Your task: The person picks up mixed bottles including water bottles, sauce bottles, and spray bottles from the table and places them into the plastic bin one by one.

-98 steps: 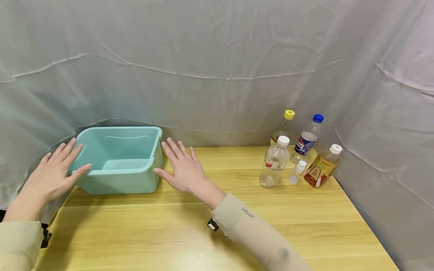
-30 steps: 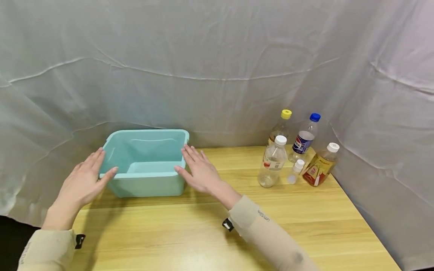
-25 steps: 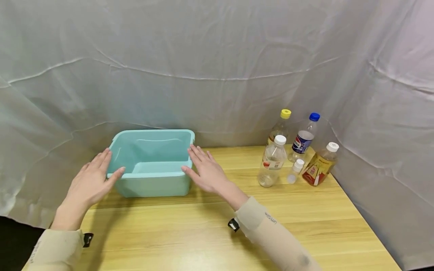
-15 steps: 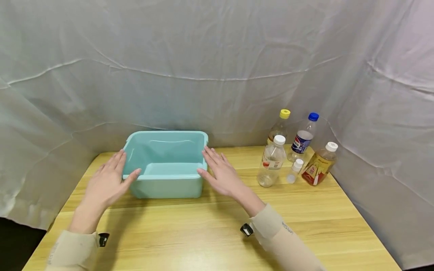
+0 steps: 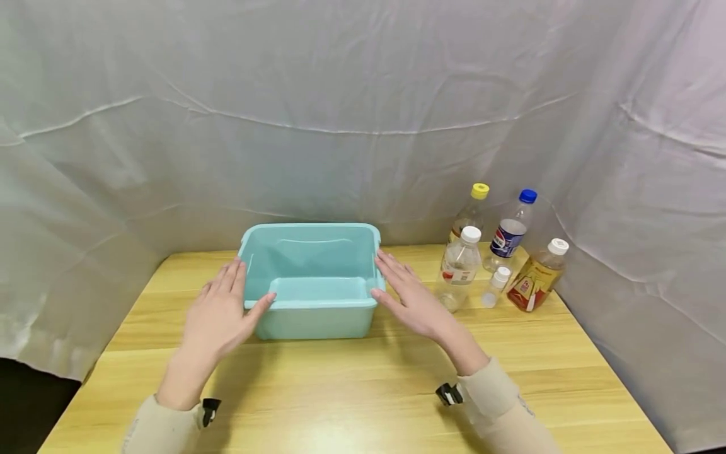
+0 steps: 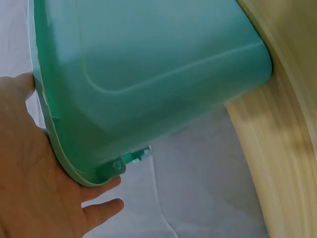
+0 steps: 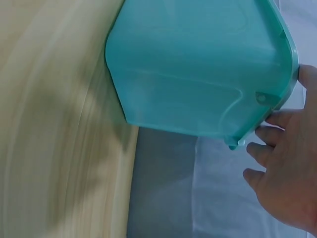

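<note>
Because the teal bin [image 5: 317,323] is wide, your left hand [image 5: 218,315] and right hand [image 5: 416,307] touch its rim [image 5: 312,304] from opposite ends, apparently to steady it evenly, fingers extended, not curled. It sits upright on the table [image 5: 317,391], just below frame centre; capped bottles [image 5: 460,270] stand at frame right.

Bin [image 5: 317,323] on tbl [image 5: 340,403], L of btls [image 5: 460,261]; curtain [image 5: 283,113] behind

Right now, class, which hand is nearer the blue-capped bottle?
Right. The right hand is at the side of the teal tub facing the blue-capped bottle; the left hand is at the opposite side, with the tub between it and the bottle.
</note>
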